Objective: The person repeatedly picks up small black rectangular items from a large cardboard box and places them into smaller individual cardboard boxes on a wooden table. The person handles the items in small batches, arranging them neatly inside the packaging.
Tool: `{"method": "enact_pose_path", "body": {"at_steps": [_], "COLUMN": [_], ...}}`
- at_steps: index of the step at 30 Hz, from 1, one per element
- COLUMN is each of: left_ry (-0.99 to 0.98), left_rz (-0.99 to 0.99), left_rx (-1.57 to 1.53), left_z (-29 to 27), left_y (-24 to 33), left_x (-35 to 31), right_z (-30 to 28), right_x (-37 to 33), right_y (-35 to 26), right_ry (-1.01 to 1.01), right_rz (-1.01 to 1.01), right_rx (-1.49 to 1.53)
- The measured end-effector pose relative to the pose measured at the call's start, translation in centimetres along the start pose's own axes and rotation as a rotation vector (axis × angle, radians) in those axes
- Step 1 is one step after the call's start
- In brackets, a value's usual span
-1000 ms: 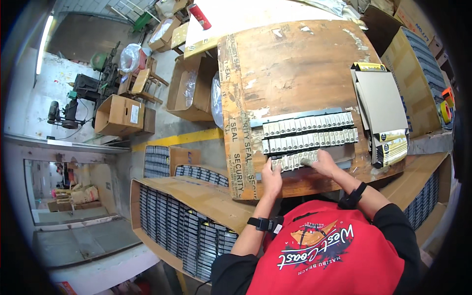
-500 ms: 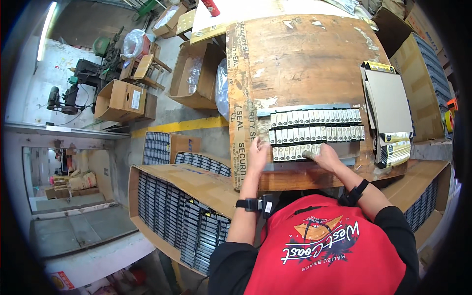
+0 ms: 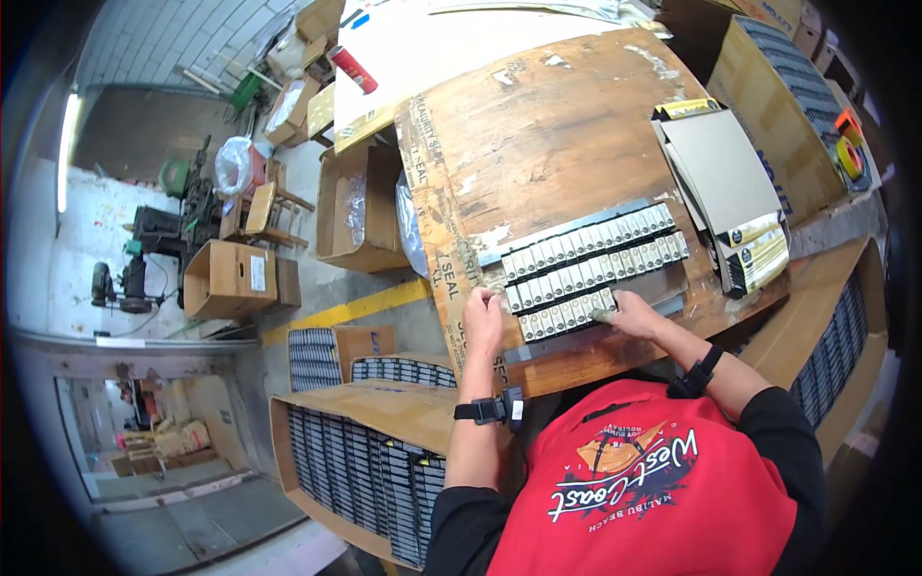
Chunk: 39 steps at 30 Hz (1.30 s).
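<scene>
Three rows of small pale blocks with black edges (image 3: 588,240) lie side by side on a grey metal sheet (image 3: 663,280) on the worn wooden table. The front row (image 3: 567,320) is shorter than the two behind it. My left hand (image 3: 483,322) is just left of the rows, its thumb and fingers pinched together; what they hold, if anything, is too small to make out. At the right end of the front row, my right hand (image 3: 636,317) has its fingertips closed against the last blocks. A greyish patch covers its fingertip, and the exact grip is hidden.
On the right of the table (image 3: 538,125) lies a stack of grey card sheets (image 3: 725,173) over yellow-and-black packages (image 3: 759,250). Open cartons of dark stacked pieces stand at left (image 3: 360,470) and right (image 3: 831,350). A red can (image 3: 352,70) is at the back.
The view has turned, so the table and rows appear tilted. My left hand, blurred by the rows' left end before, is now steady with fingers pinched. My right hand stays at the front row's end.
</scene>
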<state>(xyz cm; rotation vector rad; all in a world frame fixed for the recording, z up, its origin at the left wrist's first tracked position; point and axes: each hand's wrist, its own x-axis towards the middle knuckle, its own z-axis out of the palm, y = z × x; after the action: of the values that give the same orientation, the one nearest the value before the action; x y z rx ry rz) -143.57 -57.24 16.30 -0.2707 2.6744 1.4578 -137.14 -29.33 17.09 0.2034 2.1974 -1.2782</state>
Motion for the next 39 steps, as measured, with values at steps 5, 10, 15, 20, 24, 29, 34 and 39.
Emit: {"method": "enact_pose_path", "body": {"at_steps": [5, 10, 15, 20, 24, 29, 34, 39], "left_ry": [-0.355, -0.236, -0.451, -1.282, -1.124, -1.266, -1.32, -1.468], "left_rz": [-0.276, -0.045, 0.034, 0.156, 0.07, 0.111, 0.416, 0.637], "left_rx": [-0.145, 0.101, -0.127, 0.125, -0.062, -0.114, 0.109, 0.047], "left_z": [1.0, 0.0, -0.7, 0.4, 3.6, 9.7, 18.6, 27.3], "left_y": [-0.3, -1.7, 6.3, 14.5, 15.7, 20.7, 28.8, 34.4], "left_x": [0.4, 1.3, 0.6, -3.8, -5.1, -9.0, -15.9, -23.3], "right_z": [0.4, 1.1, -0.6, -0.2, -3.8, -9.8, -14.7, -18.0], "right_x": [-0.5, 0.2, 0.3, 1.5, -4.6, -17.2, -33.8, -37.7], "right_y": [0.1, -0.3, -0.1, 0.8, -0.8, 4.8, 11.5, 19.6], "right_ry": [0.053, 0.04, -0.108, -0.039, 0.233, 0.645, 1.004, 0.87], "right_rz": [-0.049, -0.005, 0.048, 0.03, -0.119, -0.217, 0.157, 0.332], "right_rx": [-0.011, -0.254, -0.183, -0.099, -0.438, -0.393, -0.167, -0.11]}}
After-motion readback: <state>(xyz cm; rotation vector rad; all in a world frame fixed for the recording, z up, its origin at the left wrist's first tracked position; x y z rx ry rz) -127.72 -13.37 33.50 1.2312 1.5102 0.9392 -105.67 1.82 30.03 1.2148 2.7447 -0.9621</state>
